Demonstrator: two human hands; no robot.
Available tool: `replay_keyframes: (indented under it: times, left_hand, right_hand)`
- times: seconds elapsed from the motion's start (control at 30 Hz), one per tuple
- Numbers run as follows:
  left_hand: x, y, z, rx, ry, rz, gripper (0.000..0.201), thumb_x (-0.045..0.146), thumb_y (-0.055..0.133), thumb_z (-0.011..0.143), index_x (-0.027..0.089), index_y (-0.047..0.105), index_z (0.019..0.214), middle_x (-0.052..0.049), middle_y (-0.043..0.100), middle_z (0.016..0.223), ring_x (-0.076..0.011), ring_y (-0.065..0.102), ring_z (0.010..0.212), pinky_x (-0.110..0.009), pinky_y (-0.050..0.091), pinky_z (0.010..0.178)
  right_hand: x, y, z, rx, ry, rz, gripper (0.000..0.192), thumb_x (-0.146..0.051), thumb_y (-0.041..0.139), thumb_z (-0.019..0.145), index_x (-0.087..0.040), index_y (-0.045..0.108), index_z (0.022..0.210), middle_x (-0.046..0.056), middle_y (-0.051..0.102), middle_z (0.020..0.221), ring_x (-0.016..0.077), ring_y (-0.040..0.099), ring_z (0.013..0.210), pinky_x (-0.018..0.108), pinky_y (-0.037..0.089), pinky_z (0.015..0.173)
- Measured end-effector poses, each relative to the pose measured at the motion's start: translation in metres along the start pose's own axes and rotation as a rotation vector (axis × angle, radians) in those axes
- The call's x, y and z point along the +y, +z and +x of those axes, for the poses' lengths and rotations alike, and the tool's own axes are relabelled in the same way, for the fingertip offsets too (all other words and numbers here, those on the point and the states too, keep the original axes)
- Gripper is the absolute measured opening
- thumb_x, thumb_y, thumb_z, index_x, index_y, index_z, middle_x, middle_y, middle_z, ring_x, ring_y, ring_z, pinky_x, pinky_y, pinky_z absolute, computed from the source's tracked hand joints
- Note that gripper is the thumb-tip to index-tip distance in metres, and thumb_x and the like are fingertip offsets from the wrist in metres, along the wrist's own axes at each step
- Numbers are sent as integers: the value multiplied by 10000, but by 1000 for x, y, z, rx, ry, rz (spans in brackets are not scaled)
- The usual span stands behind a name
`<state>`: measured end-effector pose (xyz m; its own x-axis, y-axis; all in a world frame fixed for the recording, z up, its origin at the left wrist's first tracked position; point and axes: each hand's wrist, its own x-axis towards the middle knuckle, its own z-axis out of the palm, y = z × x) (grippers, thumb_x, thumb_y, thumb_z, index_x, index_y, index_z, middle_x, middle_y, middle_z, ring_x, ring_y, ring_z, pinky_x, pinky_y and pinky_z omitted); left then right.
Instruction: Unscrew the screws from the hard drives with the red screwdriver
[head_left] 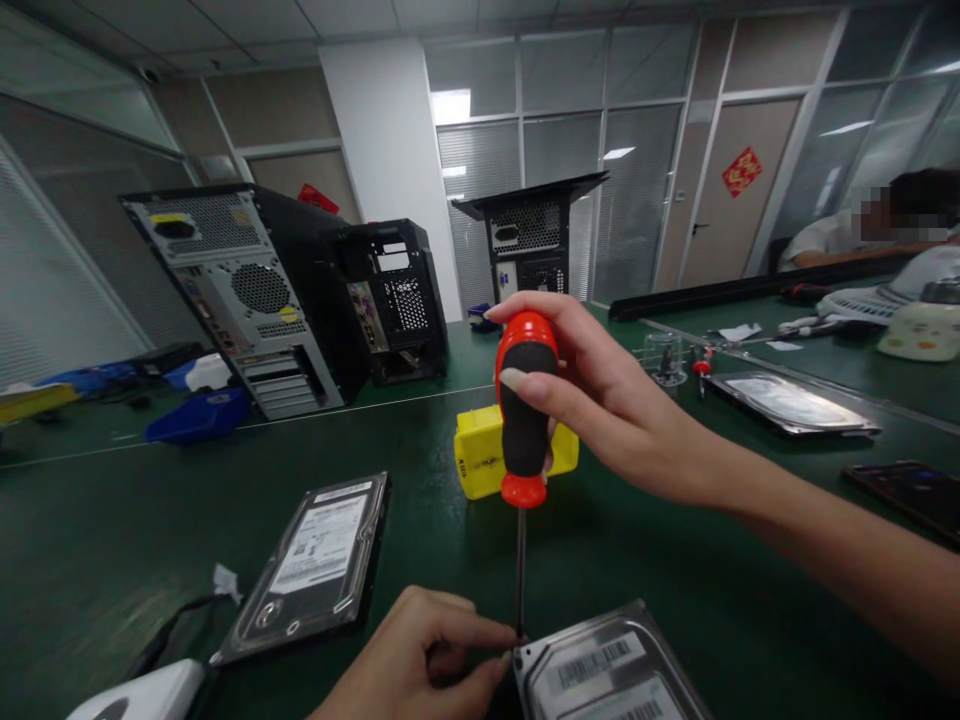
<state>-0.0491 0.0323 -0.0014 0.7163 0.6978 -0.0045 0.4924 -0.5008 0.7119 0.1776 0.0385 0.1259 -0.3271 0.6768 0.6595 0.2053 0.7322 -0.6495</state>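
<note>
My right hand is closed round the red and black handle of a screwdriver, which stands upright with its shaft pointing down. The shaft's tip meets the near corner area of a silver hard drive at the bottom of the view. At that corner, my left hand has its thumb and forefinger drawn together beside the tip. What they pinch, if anything, is too small to make out. Behind the screwdriver stands a yellow parts bin with small dark items in it. A second hard drive lies label up to the left.
Computer cases stand at the back left, with another case behind my right hand. A blue bin sits at left. On the right lie another hard drive, a phone and a small screwdriver. A person sits far right.
</note>
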Motion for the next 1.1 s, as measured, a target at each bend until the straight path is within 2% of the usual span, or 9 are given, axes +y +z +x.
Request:
replay_keyframes:
  times: [0.13,0.37,0.47,0.83,1.1]
  left_hand:
    - [4,-1,0,-8,10,37,286,309,553,856,186,791,957,57,330,556,-117,390,524,-237,274,539]
    - [9,-3,2,-42,48,39,276,292,539,876,195,794,922,65,300,538,-111,369,509,-233,253,520]
    - [8,-3,2,-32,66,51,289,295,535,875,195,787,977,66,305,537,-111,367,500,-234,256,516]
    - [10,-3,1,-12,60,54,310,333,516,879,188,790,893,59,320,547,-116,382,511,-242,270,535]
    - [9,-2,1,-5,83,66,342,367,499,908,196,796,904,56,304,537,-111,369,500,-236,268,510]
  right_hand:
    - [5,0,0,-2,20,-8,347,-365,539,970,-249,441,1282,-20,444,943,82,538,744,139,534,616]
    - [6,5,-2,-77,77,80,355,-344,530,974,-248,402,1291,-10,449,968,79,568,699,139,554,537]
    - [7,6,-3,-84,101,123,369,-352,533,970,-259,391,1297,-10,438,950,87,574,689,150,572,511]
    - [8,6,-2,-84,112,133,344,-306,524,978,-260,402,1297,-8,445,967,78,580,697,138,574,525]
    - [9,7,-4,-87,80,128,401,-381,545,965,-274,390,1319,-16,435,927,81,556,668,159,582,533]
